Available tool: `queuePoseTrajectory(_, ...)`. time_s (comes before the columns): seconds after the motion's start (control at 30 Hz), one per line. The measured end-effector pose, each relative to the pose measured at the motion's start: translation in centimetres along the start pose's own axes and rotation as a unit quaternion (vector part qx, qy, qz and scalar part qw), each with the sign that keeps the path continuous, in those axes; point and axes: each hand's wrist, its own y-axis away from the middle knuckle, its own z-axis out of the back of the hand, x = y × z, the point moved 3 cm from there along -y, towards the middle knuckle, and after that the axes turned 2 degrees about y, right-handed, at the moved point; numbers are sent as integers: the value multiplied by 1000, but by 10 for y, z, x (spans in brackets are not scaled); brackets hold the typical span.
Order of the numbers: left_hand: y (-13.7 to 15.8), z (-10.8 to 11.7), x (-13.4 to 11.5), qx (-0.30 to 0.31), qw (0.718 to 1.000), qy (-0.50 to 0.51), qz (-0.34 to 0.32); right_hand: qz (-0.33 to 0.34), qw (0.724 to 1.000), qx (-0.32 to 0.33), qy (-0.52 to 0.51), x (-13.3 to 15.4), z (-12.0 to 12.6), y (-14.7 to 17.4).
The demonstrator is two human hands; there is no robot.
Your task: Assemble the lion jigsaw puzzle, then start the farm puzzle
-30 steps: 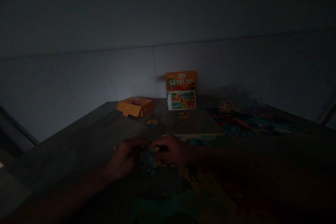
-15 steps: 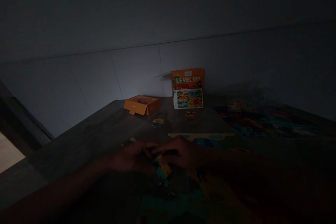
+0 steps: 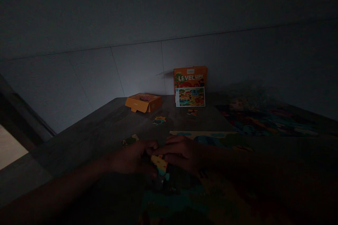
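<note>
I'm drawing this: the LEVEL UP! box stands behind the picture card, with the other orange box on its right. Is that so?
Not quite: the head view shows the other orange box left of the LEVEL UP! box, not right.

Left fingers (image 3: 150, 144), right fingers (image 3: 173, 148) — both on yellow puzzle piece (image 3: 159, 162).

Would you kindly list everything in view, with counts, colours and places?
Wall: one, grey, behind
Table: one, grey, centre
"LEVEL UP!" box: one, orange, upright at back
Picture card: one, multicoloured with white edge, before that box
Smaller box: one, orange, back left
Loose puzzle pieces: at least three, multicoloured, mid-table
Nearer puzzle: one, multicoloured, front
Farther picture: one, dark multicoloured, right
Clear plastic: one heap, colourless, on farther picture
Held puzzle pieces: count unclear, yellow and teal, between hands
Left hand: one, bare, colour unclear, centre
Right hand: one, bare, colour unclear, centre
</note>
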Motion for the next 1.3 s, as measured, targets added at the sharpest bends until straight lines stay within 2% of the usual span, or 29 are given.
queuePoseTrajectory(0.23, 1, -1, -1, 25, 997, -65, -23, 10, 1000, -3, 11, -2, -5, 1)
queuePoseTrajectory(0.53, -1, -1, -2, 27, 990, -138, -28, -9, 999, 37, 18, -2, -4, 1)
queuePoseTrajectory(0.83, 0, -1, -2, 30, 982, -179, -51, 9, 1000, 25, 13, -5, -7, 2)
queuePoseTrajectory(1.1, -3, -2, -8, 6, 946, -312, -91, 39, 999, 17, 14, -9, -9, 2)
queuePoseTrajectory(1.3, 3, -3, -17, -3, 909, -402, -110, 23, 999, 41, 9, -11, -11, 4)
